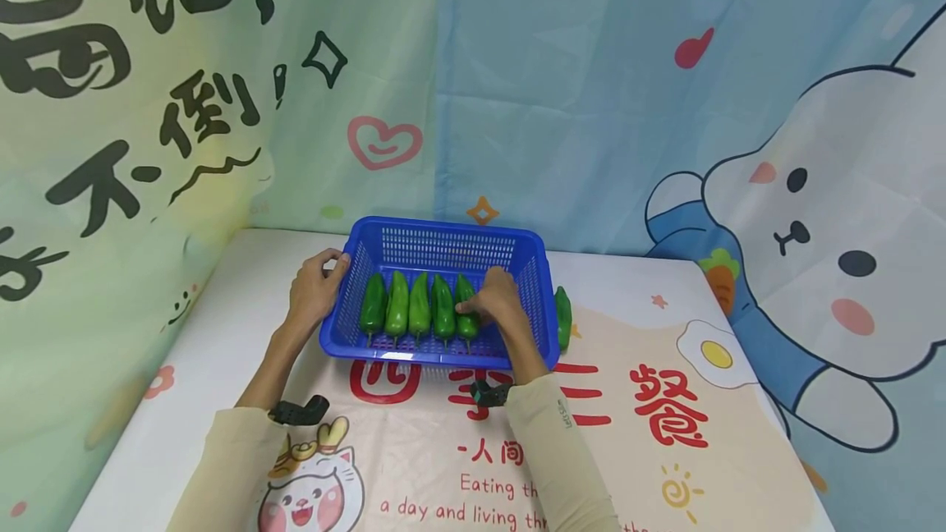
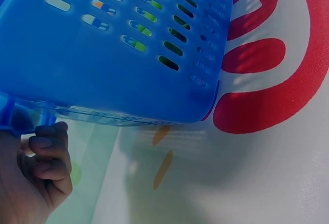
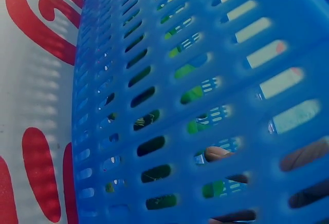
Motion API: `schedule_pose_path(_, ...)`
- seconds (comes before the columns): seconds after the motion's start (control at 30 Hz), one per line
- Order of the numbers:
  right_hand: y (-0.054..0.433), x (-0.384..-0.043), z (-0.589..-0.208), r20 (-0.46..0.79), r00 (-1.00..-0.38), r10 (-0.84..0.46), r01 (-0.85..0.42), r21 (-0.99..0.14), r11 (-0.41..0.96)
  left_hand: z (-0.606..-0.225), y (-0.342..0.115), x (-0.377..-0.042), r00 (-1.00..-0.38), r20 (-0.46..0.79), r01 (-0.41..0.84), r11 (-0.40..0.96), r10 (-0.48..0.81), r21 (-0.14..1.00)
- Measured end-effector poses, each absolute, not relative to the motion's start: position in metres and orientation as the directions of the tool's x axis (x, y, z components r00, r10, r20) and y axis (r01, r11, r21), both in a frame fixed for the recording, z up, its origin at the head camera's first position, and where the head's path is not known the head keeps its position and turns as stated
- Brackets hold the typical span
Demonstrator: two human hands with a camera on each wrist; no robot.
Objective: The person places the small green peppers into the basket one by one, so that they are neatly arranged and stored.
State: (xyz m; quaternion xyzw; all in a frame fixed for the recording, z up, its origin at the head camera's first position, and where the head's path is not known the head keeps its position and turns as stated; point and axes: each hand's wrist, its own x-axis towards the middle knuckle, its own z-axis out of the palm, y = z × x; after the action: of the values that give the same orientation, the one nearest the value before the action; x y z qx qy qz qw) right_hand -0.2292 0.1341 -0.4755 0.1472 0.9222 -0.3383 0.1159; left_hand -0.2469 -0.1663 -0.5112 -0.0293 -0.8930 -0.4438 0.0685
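Observation:
A blue plastic basket (image 1: 443,359) with slotted walls sits on the table, several green peppers (image 1: 420,306) lined up side by side inside it with their stems toward the person. My left hand (image 1: 314,290) grips the basket's left rim; in the left wrist view its curled fingers (image 2: 49,157) show below the rim. My right hand (image 1: 497,298) reaches into the basket and pinches the rightmost green pepper (image 1: 466,327) of the row, thumb on its near side. The basket wall (image 3: 169,100) mostly hides the right hand in the right wrist view.
Another green pepper (image 1: 563,318) lies on the table just outside the basket's right side. A printed mat (image 1: 643,466) covers the table (image 1: 247,294) in front and to the right. A patterned curtain (image 1: 562,105) hangs behind the table's far edge.

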Motion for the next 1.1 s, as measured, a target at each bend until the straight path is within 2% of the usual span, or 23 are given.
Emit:
schedule_pose_path(0.67, 0.144, -0.224, -0.475, -0.298, -0.935, 0.194, 0.341, -0.599, 0.725, -0.509, -0.167, -0.246, -0.989, 0.147, 0.112, 0.609, -0.008, 0.785)
schedule_pose_path(1.1, 0.155, -0.217, -0.459, -0.277, -0.942, 0.19, 0.326, -0.616, 0.718, -0.511, -0.167, -0.246, -0.988, 0.151, 0.115, 0.606, -0.009, 0.787)
